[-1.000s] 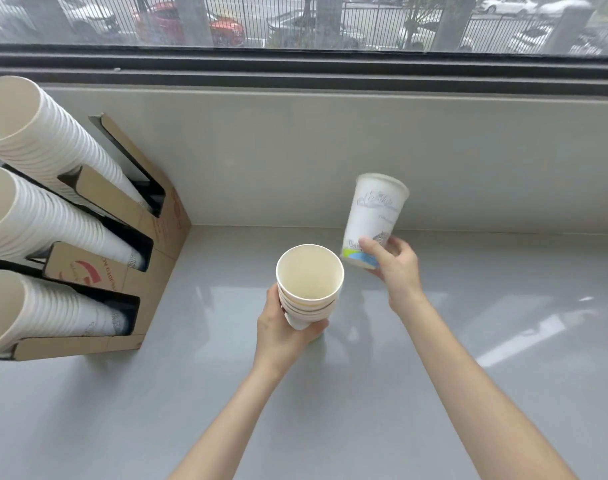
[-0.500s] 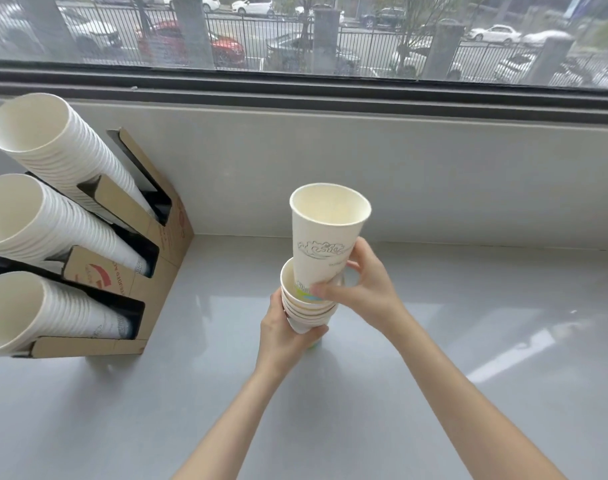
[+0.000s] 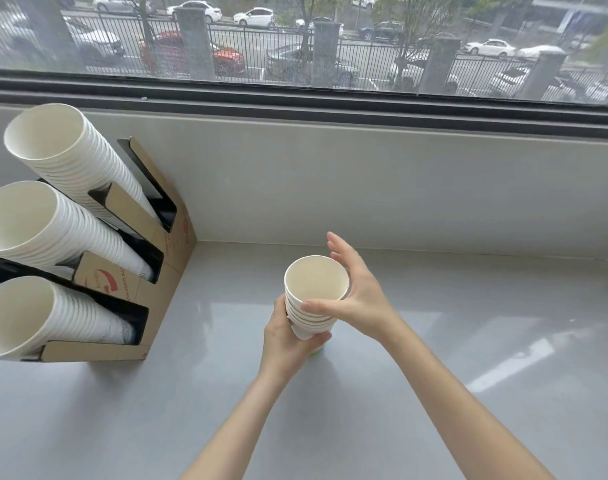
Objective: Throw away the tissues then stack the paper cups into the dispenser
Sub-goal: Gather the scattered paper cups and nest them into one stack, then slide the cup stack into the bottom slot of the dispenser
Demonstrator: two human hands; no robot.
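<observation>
A short stack of white paper cups stands nested, mouths up, above the grey counter in the middle of the head view. My left hand grips the stack low down from the left. My right hand is beside the top cup's rim with fingers spread; the thumb touches the rim's near side. A cardboard dispenser stands at the left, holding three slanted rows of white cups. No tissues are in view.
The grey counter runs to a pale wall ledge under a window. The dispenser's rows jut toward me at the left edge.
My right hand brought a single cup over from the right, pushed it down into the stack held by my left hand, and has opened its fingers. The stack is one cup taller.
</observation>
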